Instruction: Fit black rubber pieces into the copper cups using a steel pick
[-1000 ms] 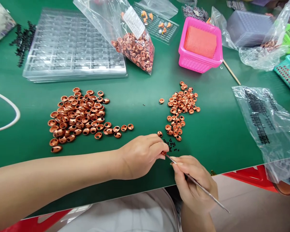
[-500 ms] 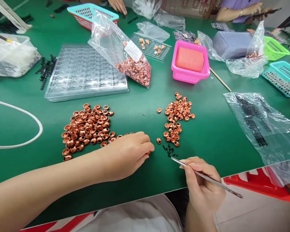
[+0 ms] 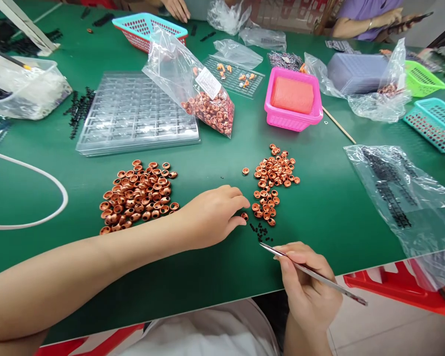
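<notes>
My left hand (image 3: 215, 217) reaches over the table with thumb and forefinger apart, on either side of a single copper-coloured cup-shaped piece (image 3: 244, 216). My right hand (image 3: 309, 282) is closed around metal tweezers (image 3: 319, 278), their tip close to a scatter of tiny black parts (image 3: 260, 231). Beyond those parts lies a smaller heap of copper-coloured pieces (image 3: 276, 170). A larger heap (image 3: 141, 193) sits to the left, partly hidden by my left forearm. The other fingers of my left hand are mostly hidden from view.
Stacked clear plastic trays (image 3: 133, 118) lie behind the left heap, under a bag of copper-coloured pieces (image 3: 211, 109). A pink basket (image 3: 292, 118) stands behind the right heap. At right lies a bag of black parts (image 3: 389, 188). Across the table another person's hand (image 3: 177, 9) rests.
My left hand has moved right and its fingers have parted; the copper-coloured piece seen in its fingertips no longer shows there. My right hand keeps the tweezers near the black parts.
</notes>
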A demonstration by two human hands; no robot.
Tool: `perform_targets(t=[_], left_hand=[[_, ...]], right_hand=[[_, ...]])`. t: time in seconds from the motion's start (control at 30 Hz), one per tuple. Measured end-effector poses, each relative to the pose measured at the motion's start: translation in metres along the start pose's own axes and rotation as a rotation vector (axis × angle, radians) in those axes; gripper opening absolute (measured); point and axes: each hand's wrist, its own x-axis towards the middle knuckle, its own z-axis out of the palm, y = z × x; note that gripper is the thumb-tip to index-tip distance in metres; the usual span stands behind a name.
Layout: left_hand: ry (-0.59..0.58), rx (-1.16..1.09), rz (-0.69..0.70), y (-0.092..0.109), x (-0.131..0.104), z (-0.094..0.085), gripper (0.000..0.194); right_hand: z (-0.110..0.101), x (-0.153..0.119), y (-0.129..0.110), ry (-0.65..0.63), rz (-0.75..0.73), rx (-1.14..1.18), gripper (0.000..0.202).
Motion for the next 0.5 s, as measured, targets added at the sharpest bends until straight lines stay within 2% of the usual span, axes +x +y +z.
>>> perform_targets(t=[0.13, 0.5], left_hand=[[0.04, -0.079, 0.111, -0.004, 0.006, 0.013, 0.022], [0.131, -0.121, 0.113, -0.007, 0.003, 0.023, 0.015]], right_hand=[[0.0, 0.0, -0.001, 0.009, -0.001, -0.01, 0.025], [0.001, 0.0, 0.0, 0.0, -0.047, 0.024, 0.033]])
